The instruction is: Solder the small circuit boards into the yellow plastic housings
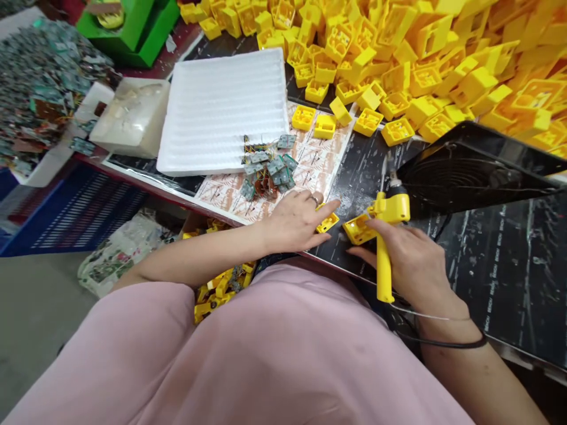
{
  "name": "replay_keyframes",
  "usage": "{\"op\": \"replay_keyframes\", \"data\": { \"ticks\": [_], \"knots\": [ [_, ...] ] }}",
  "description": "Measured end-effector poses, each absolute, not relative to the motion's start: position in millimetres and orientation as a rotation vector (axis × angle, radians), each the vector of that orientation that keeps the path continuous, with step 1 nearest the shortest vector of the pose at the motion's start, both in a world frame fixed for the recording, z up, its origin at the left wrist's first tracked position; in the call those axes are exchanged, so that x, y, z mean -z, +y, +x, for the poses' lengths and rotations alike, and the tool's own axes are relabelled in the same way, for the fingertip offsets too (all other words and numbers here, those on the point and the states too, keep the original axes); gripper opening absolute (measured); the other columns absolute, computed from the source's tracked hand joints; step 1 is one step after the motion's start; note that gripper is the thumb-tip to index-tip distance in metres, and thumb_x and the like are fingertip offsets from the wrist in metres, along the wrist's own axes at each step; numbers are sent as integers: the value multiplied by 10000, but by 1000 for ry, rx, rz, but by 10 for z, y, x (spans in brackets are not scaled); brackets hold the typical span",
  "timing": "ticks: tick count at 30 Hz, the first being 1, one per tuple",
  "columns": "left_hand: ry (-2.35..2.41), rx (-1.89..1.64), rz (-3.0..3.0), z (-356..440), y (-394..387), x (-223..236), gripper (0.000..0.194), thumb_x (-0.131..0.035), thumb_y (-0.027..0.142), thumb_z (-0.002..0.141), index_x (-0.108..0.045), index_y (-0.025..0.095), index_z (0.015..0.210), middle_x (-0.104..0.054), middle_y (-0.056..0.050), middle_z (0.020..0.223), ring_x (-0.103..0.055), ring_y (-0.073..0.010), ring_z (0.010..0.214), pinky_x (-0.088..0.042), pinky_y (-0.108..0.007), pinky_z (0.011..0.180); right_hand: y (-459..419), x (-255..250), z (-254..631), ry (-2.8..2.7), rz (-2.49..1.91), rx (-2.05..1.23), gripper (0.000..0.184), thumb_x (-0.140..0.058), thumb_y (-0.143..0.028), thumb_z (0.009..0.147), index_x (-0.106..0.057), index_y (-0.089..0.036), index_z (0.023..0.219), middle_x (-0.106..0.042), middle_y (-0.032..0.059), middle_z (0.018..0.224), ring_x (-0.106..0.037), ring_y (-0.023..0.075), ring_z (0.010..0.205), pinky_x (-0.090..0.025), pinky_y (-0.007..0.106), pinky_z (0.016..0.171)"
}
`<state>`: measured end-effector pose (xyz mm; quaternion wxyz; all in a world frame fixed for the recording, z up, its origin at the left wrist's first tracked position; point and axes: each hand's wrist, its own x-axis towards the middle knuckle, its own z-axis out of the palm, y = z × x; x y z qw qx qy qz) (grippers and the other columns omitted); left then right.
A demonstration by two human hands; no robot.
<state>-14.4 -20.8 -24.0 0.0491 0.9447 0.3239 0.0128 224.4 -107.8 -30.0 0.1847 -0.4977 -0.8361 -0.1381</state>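
My left hand [290, 221], a ring on one finger, lies at the table's front edge with its fingers and thumb around a small open yellow plastic case [328, 222]. My right hand [414, 260] is wrapped round a yellow soldering gun [384, 268], its metal tip pointing away from me. A thin wire trails from the bottom of the handle. Beside my right thumb sits a second yellow case [357, 230], tilted; whether the thumb touches it I cannot tell. Beyond my left hand lies a small heap of green circuit boards [277, 168] with wires.
Yellow cases [398, 77] are piled across the back and right. A black fan [469, 168] stands right of the soldering gun. A white foam tray [225, 109] lies left of centre, near a whitish box [133, 115] and a mound of circuit boards [48, 82]. Green bins [133, 29] stand behind.
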Motion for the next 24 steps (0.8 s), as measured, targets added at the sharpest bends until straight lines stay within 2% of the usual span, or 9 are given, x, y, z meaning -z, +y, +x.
{"op": "replay_keyframes", "data": {
  "ticks": [2, 4, 7, 9, 11, 14, 17, 21, 24],
  "knots": [
    [895, 13, 2851, -141, -233, 267, 606, -557, 366, 935, -452, 123, 1480, -663, -152, 1248, -630, -299, 1106, -512, -425, 982, -1091, 287, 2271, -2356, -1399, 358, 464, -666, -532, 896, -580, -158, 1156, -662, 26, 745, -613, 175, 605, -438, 305, 589],
    [766, 67, 2813, -145, -225, 234, 592, -524, 274, 936, -417, 124, 1499, -642, -132, 1325, -616, -263, 1143, -494, -376, 1012, -1080, 301, 2312, -2352, -1356, 220, 467, -679, -495, 899, -548, -169, 1206, -699, 48, 860, -660, 196, 705, -496, 328, 716],
    [646, 192, 2793, -91, -82, 72, 582, -525, 383, 955, -437, 151, 1481, -613, -132, 1388, -615, -260, 1165, -486, -381, 1014, -1032, 373, 2350, -2360, -1236, -48, 412, -649, -364, 937, -490, -203, 1281, -715, 66, 1052, -696, 229, 925, -515, 396, 919],
    [776, 279, 2817, -2, 174, -49, 579, -505, 514, 954, -528, 151, 1405, -642, -150, 1333, -609, -299, 1181, -469, -443, 1034, -1007, 434, 2344, -2343, -1217, -109, 395, -640, -303, 938, -486, -220, 1292, -715, 51, 1062, -696, 216, 926, -528, 386, 896],
    [1061, 326, 2858, 101, 574, -115, 551, -474, 532, 963, -610, 129, 1314, -649, -168, 1302, -568, -344, 1248, -415, -511, 1088, -1010, 481, 2317, -2306, -1239, -92, 413, -673, -294, 917, -496, -222, 1283, -715, 43, 1036, -693, 200, 866, -538, 363, 847],
    [1401, 315, 2825, 215, 1255, -67, 645, -577, 495, 913, -497, 132, 1439, -541, -168, 1442, -425, -381, 1398, -361, -511, 1137, -1069, 491, 2270, -2244, -1251, -88, 491, -724, -381, 880, -503, -207, 1282, -710, 69, 1041, -692, 220, 876, -557, 389, 851],
    [1408, 408, 2746, 279, 1636, 67, 691, -594, 503, 899, -450, 134, 1466, -532, -171, 1438, -466, -368, 1365, -411, -441, 1097, -1141, 431, 2257, -2133, -1243, -84, 524, -762, -380, 846, -520, -198, 1274, -718, 87, 1051, -701, 238, 923, -574, 393, 852],
    [1164, 385, 2817, 349, 1392, 111, 592, -576, 451, 916, -498, 115, 1396, -571, -197, 1359, -543, -338, 1268, -464, -390, 1009, -1159, 326, 2310, -2086, -1237, -40, 339, -680, -168, 899, -576, -189, 1221, -739, 49, 985, -702, 168, 801, -566, 294, 757],
    [872, 416, 2753, 381, 979, -15, 489, -583, 423, 912, -552, 127, 1301, -637, -173, 1254, -605, -283, 1148, -479, -343, 932, -1085, 275, 2348, -2136, -1254, -42, 341, -592, -83, 927, -577, -197, 1249, -739, 34, 1000, -669, 125, 713, -553, 255, 702]
  ]
}}
